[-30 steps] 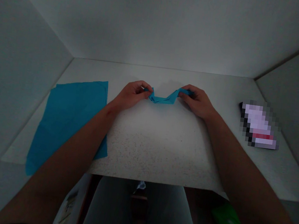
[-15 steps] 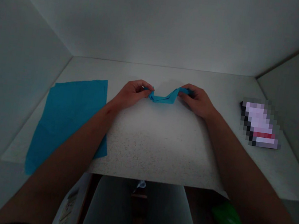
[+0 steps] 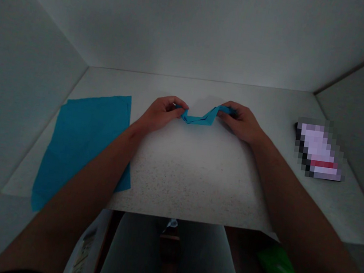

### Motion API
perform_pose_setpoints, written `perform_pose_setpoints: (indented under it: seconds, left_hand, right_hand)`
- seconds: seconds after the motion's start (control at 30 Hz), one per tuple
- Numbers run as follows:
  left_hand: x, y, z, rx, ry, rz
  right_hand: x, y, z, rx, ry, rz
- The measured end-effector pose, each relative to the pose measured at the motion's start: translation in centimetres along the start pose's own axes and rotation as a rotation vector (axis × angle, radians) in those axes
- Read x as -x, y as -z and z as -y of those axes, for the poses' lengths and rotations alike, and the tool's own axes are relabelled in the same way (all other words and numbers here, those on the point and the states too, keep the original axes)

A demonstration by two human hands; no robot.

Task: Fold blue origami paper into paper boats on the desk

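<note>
A narrow strip of folded blue paper [image 3: 200,120] stretches between my two hands, above the white tabletop. My left hand [image 3: 163,112] pinches its left end between thumb and fingers. At the other end my right hand [image 3: 240,121] is closed round the paper, which bends upward there. The middle part of the folded paper hangs lower and shows several creases. Parts of both ends are hidden by my fingers. Larger blue paper sheets [image 3: 89,124] lie at the left, partly under my left forearm, with a corner over the front edge.
A phone [image 3: 319,150], blurred into blocks, lies on the right of the white table [image 3: 183,177]. Walls close in the table at the back and both sides. Below the front edge are my legs and a green bag [image 3: 281,270].
The view has shifted very slightly. Both hands keep the same hold on the folded paper, with no clear movement.
</note>
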State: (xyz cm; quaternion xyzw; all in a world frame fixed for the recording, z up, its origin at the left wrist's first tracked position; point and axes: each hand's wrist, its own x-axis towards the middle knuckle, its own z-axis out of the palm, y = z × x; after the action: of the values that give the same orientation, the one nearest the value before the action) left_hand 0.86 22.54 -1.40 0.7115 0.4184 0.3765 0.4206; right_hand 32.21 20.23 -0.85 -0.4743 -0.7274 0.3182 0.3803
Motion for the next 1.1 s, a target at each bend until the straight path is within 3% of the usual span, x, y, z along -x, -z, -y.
perform_pose_setpoints:
  seconds: [1.1]
  left_hand:
    - [-0.03,-0.14,-0.01,0.001,0.003,-0.004]
  right_hand:
    - [-0.04,0.01,0.19,0.012,-0.014,0.005]
